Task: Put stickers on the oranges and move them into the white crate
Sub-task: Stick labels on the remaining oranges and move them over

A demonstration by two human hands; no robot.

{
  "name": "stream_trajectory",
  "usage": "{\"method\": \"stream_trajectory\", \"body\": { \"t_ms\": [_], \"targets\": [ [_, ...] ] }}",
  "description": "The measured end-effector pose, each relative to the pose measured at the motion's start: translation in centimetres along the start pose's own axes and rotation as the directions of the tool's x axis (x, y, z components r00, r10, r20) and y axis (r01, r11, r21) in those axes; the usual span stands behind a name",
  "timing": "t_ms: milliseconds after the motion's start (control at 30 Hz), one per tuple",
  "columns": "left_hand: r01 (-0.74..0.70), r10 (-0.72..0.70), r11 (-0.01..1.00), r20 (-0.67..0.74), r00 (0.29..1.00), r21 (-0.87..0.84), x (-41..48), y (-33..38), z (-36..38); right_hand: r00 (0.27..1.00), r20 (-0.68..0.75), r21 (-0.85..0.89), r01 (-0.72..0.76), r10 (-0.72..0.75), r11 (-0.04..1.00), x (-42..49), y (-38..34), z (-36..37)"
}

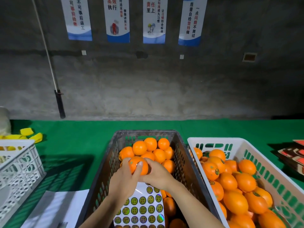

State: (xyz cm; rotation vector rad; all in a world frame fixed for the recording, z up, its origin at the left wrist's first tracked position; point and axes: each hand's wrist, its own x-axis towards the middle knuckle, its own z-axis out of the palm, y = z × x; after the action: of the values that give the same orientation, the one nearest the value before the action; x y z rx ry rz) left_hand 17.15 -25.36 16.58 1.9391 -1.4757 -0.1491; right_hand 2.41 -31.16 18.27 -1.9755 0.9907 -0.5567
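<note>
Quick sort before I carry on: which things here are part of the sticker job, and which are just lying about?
Job:
- orange held by left hand and right hand
- sticker sheet
- dark crate of oranges
- white crate, where stickered oranges lie

Lying about:
- yellow pieces
- white lattice crate
- wall posters
- red-patterned stack

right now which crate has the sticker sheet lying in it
The dark crate in the middle, under both hands: the sticker sheet lies on its oranges. The white crate to its right holds only oranges.
</note>
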Motion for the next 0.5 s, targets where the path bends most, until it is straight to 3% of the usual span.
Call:
{"method": "stream_trajectory", "body": {
  "t_ms": [67,133,200,267,333,367,500],
  "targets": [
    [0.022,-0.02,0.999,-0.061,0.998,0.043,0.1,0.0,-0.1,0.989,-0.145,0.028,-0.015,0.019,0.999,0.2,0.0,-0.2],
    [0.024,-0.009,0.988,-0.101,0.995,0.15,0.2,-0.2,-0.2,0.93,-0.35,0.171,-0.051,0.109,0.984,0.6,0.2,-0.7],
    [0.006,0.014,0.963,-0.074,0.997,0.268,0.2,-0.2,-0.3,0.823,-0.502,0.372,-0.071,0.265,0.926,1.0,0.3,-1.7],
    [-0.011,0.02,0.943,-0.024,1.0,0.332,0.1,0.0,-0.2,0.693,-0.567,0.566,-0.066,0.446,0.822,1.3,0.7,-3.0],
    [-0.029,0.024,0.929,0.016,1.0,0.37,0.0,0.2,0.0,0.609,-0.537,0.739,0.006,0.584,0.673,1.2,1.0,-4.0],
    [-0.036,0.03,0.926,0.022,0.999,0.376,0.0,0.2,0.1,0.605,-0.486,0.823,0.075,0.63,0.563,1.1,1.1,-4.4],
    [-0.061,0.06,0.932,0.012,0.998,0.357,0.0,0.1,0.2,0.669,-0.327,0.935,0.331,0.668,0.126,0.5,1.2,-6.3]
  ]
}}
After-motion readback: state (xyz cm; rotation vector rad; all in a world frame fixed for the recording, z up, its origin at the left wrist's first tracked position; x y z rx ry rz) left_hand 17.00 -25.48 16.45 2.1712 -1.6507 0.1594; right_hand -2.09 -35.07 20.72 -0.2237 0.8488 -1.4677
